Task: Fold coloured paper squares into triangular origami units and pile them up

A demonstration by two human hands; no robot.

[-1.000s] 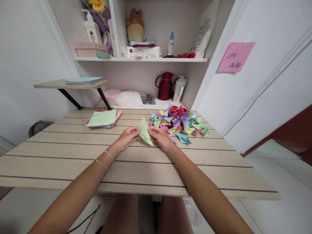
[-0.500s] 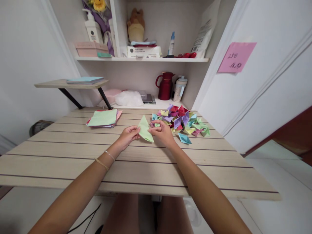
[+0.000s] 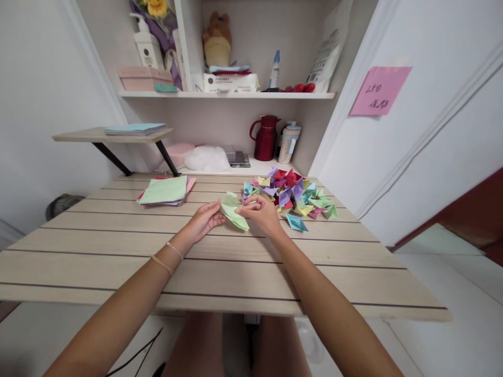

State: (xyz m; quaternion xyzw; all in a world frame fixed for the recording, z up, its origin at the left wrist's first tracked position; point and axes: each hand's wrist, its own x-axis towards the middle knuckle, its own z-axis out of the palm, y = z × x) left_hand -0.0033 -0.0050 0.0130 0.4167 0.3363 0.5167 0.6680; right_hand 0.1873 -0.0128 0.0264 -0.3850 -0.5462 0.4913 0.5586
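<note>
A light green folded paper (image 3: 232, 210) is held up just above the table, partly opened out along its top. My left hand (image 3: 206, 220) pinches its left edge between thumb and fingers. On the other side, my right hand (image 3: 261, 212) grips the paper's right edge with thumb and forefinger. Just beyond my right hand lies a heap of small folded paper boats (image 3: 291, 189) in red, purple, yellow, green and blue. One blue paper boat (image 3: 296, 222) sits apart at the heap's near side. A stack of coloured paper sheets (image 3: 165, 190), green on top, rests to the left.
The slatted wooden table (image 3: 236, 267) backs onto a white shelf unit (image 3: 228, 95). On its lower level stand a dark red jug (image 3: 266, 139) and a pale tumbler (image 3: 288, 142). At the left, a small raised shelf (image 3: 113, 137) on black legs carries more paper.
The green paper has gone from a flat pointed shape to a spread, opened one, its top point lower. My left fingers have loosened and spread slightly. The view has shifted a little.
</note>
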